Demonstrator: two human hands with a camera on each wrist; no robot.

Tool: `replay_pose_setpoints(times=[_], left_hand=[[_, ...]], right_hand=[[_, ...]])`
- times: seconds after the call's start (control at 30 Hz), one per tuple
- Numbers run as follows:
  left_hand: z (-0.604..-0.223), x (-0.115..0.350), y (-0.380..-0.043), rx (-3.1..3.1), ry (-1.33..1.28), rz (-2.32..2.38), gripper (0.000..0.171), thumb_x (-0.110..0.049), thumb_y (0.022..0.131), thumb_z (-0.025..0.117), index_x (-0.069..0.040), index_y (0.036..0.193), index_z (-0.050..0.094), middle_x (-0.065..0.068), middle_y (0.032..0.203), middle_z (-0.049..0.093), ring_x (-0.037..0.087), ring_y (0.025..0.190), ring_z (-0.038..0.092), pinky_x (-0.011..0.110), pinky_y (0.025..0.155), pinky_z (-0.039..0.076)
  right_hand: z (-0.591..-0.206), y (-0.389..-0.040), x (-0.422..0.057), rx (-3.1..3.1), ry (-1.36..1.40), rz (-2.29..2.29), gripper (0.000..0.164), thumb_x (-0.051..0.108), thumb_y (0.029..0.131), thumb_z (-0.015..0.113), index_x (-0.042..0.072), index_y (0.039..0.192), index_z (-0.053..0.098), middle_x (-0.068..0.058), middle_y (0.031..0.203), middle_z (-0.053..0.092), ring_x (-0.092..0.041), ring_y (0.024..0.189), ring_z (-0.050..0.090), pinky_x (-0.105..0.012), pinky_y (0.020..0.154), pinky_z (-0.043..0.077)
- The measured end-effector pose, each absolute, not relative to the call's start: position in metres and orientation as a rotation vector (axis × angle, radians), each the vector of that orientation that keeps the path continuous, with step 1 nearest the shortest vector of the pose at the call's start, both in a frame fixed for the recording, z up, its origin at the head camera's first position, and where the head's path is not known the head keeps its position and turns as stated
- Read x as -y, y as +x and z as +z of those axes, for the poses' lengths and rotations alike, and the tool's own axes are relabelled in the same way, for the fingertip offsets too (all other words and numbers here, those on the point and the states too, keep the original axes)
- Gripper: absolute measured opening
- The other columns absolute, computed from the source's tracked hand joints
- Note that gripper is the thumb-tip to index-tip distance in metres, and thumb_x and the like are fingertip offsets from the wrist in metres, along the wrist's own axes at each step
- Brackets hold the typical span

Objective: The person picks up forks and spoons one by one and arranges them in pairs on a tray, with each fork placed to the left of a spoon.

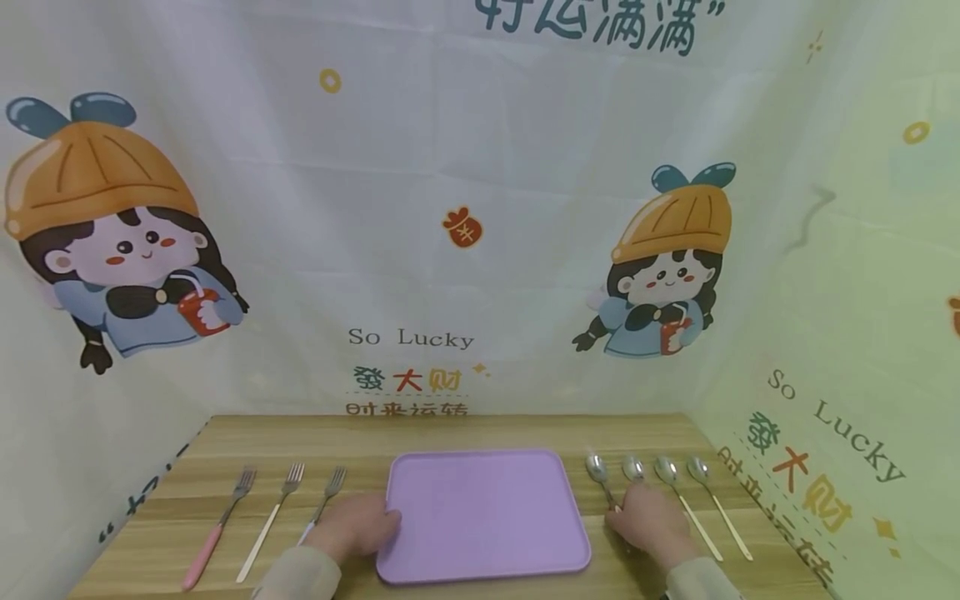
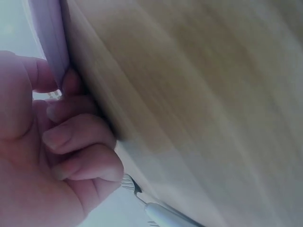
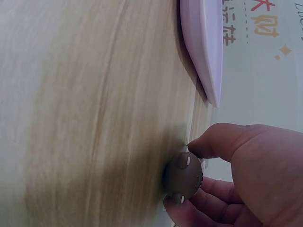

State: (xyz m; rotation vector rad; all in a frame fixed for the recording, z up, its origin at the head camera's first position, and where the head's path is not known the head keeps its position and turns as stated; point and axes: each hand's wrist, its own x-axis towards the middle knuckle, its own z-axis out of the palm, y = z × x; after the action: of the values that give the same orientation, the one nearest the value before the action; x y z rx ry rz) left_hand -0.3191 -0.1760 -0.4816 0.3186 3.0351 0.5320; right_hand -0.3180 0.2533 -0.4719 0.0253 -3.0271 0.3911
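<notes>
A light purple rectangular tray (image 1: 483, 517) lies flat on the wooden table. My left hand (image 1: 358, 523) pinches its left edge between thumb and index finger, the other fingers curled below, as the left wrist view shows. Beside that hand lies a fork (image 1: 335, 481), its pale handle partly covered. My right hand (image 1: 651, 521) is to the right of the tray, thumb and fingers around the brown, rounded handle end (image 3: 182, 175) of the leftmost spoon (image 1: 597, 468). Another spoon (image 1: 633, 467) has its handle hidden under this hand.
Further left lie a pink-handled fork (image 1: 204, 554) and a white-handled fork (image 1: 262, 537). Two spoons with pale handles, one nearer (image 1: 693, 521) and one further right (image 1: 727, 521), lie right of the right hand. A printed cloth (image 1: 525, 292) hangs behind the wooden table (image 1: 487, 432).
</notes>
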Motion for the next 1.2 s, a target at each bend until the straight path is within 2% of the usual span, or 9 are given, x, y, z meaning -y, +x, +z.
replay_pose_setpoints(times=[0.13, 0.43, 0.67, 0.93, 1.2], left_hand=[[-0.481, 0.175, -0.319, -3.015, 0.298, 0.513, 0.029, -0.028, 0.094, 0.052, -0.003, 0.09, 0.067, 0.01, 0.084, 0.064, 0.028, 0.074, 0.059, 0.053, 0.077, 0.05], [-0.479, 0.173, -0.317, -3.001, 0.299, 0.527, 0.028, -0.025, 0.095, 0.05, -0.004, 0.085, 0.065, 0.01, 0.08, 0.062, 0.026, 0.071, 0.057, 0.052, 0.074, 0.05], [-0.484, 0.175, -0.317, -3.006, 0.294, 0.573, 0.027, -0.025, 0.093, 0.052, -0.003, 0.089, 0.066, 0.011, 0.083, 0.064, 0.028, 0.075, 0.059, 0.054, 0.077, 0.05], [-0.487, 0.175, -0.319, -3.019, 0.335, 0.567, 0.026, -0.025, 0.093, 0.052, -0.004, 0.086, 0.065, 0.009, 0.081, 0.063, 0.028, 0.074, 0.059, 0.053, 0.076, 0.05], [-0.489, 0.177, -0.319, -3.027, 0.356, 0.58, 0.024, -0.024, 0.092, 0.053, -0.004, 0.084, 0.064, 0.009, 0.08, 0.063, 0.029, 0.073, 0.059, 0.053, 0.076, 0.05]], right_hand=[[-0.473, -0.318, -0.253, 3.025, 0.033, 0.399, 0.035, 0.032, 0.082, 0.07, 0.016, 0.057, 0.051, 0.001, 0.052, 0.051, -0.017, 0.047, 0.048, -0.032, 0.042, 0.039], [-0.469, -0.318, -0.252, 3.013, 0.045, 0.389, 0.036, 0.031, 0.082, 0.07, 0.016, 0.056, 0.051, 0.001, 0.053, 0.051, -0.017, 0.048, 0.048, -0.032, 0.042, 0.039], [-0.468, -0.314, -0.25, 3.024, 0.05, 0.364, 0.036, 0.032, 0.083, 0.069, 0.016, 0.056, 0.051, 0.001, 0.053, 0.051, -0.017, 0.047, 0.048, -0.032, 0.041, 0.039], [-0.466, -0.316, -0.237, 2.991, 0.096, 0.376, 0.034, 0.03, 0.086, 0.062, 0.017, 0.057, 0.049, 0.002, 0.055, 0.049, -0.016, 0.048, 0.045, -0.031, 0.041, 0.036], [-0.458, -0.314, -0.213, 2.97, 0.135, 0.423, 0.036, 0.033, 0.087, 0.065, 0.018, 0.058, 0.049, 0.004, 0.053, 0.049, -0.014, 0.046, 0.045, -0.029, 0.04, 0.035]])
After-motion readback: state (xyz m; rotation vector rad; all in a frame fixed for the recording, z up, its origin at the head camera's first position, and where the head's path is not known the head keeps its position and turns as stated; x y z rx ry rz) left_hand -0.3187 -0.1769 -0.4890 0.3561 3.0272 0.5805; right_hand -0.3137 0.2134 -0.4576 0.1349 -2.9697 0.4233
